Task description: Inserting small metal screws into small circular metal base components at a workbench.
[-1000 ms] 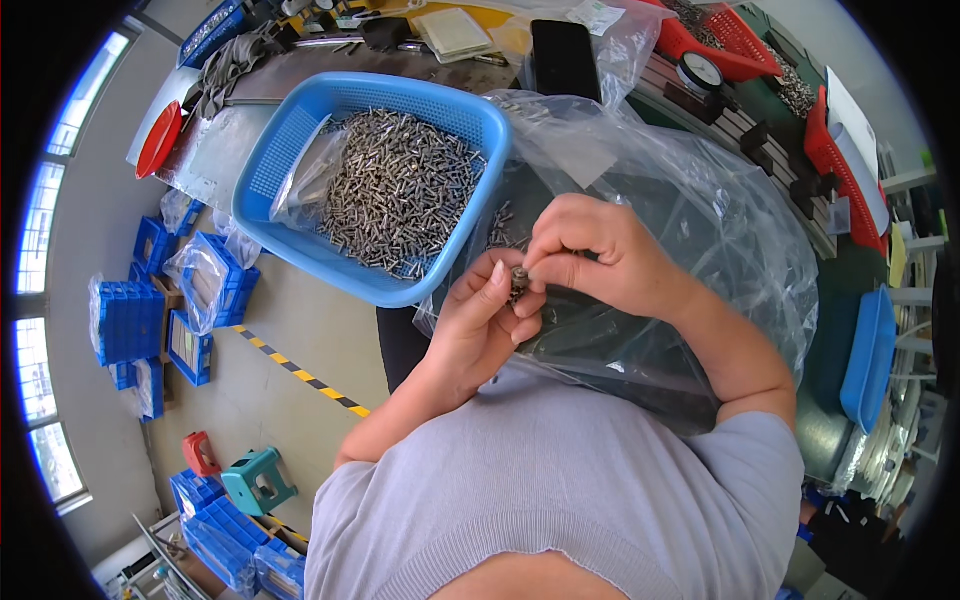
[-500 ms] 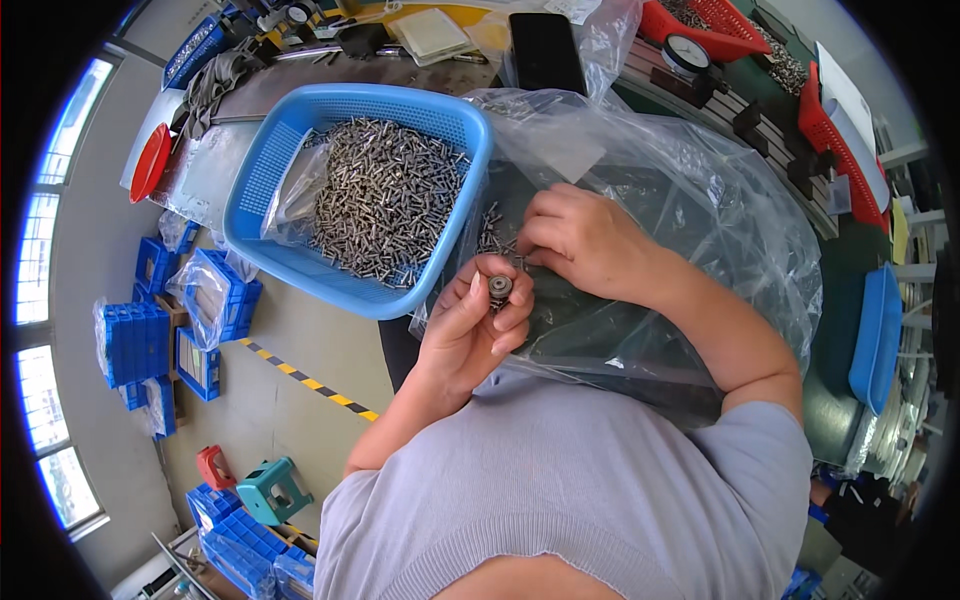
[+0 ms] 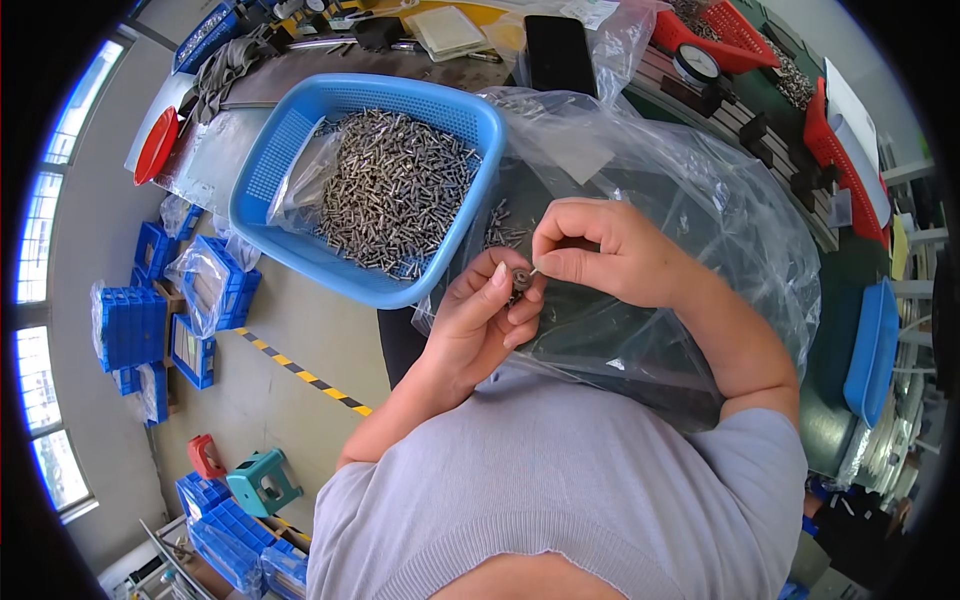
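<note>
Between the thumb and fingers of my left hand (image 3: 475,318) is a small round metal part (image 3: 519,281) with a ringed face. My right hand (image 3: 620,255) pinches a thin small metal pin (image 3: 535,270) between thumb and forefinger, its end close beside the round part. Whether the two touch I cannot tell. A loose pile of small metal pins (image 3: 500,228) lies just beyond my hands on the clear plastic sheet (image 3: 690,200). To the left stands a blue plastic basket (image 3: 262,205) heaped with similar metal pins (image 3: 400,190) and a clear bag (image 3: 302,180).
A black phone (image 3: 558,55) lies at the back, near a dial gauge (image 3: 697,64) and a red basket (image 3: 735,40). At the right edge sits a blue tray (image 3: 870,350). Blue crates (image 3: 135,325) and a green stool (image 3: 262,483) stand on the floor at left.
My right hand has drawn back from the loose pile and now pinches a pin beside the round part. My left hand has shifted slightly right and tilted the round part toward it.
</note>
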### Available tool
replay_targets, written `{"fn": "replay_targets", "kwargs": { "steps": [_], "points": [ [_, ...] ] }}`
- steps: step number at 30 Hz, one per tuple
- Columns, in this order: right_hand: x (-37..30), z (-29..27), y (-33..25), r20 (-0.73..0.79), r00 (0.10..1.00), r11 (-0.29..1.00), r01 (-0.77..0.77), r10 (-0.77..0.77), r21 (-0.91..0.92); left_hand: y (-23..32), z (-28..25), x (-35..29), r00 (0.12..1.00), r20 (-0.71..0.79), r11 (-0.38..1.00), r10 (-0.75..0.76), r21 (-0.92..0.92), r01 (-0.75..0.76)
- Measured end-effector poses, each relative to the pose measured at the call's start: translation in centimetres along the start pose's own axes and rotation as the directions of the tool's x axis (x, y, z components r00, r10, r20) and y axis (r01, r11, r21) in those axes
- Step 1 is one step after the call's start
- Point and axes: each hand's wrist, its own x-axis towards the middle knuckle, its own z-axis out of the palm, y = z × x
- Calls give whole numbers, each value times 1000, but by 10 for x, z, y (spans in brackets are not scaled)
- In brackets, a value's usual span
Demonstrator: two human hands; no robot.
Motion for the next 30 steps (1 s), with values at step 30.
{"fn": "replay_targets", "kwargs": {
  "steps": [30],
  "points": [
    [6,3,15,-79,970,973,224,-228,-57,0,-1,-2,1000,-17,1000,2,12,-2]
  ]
}}
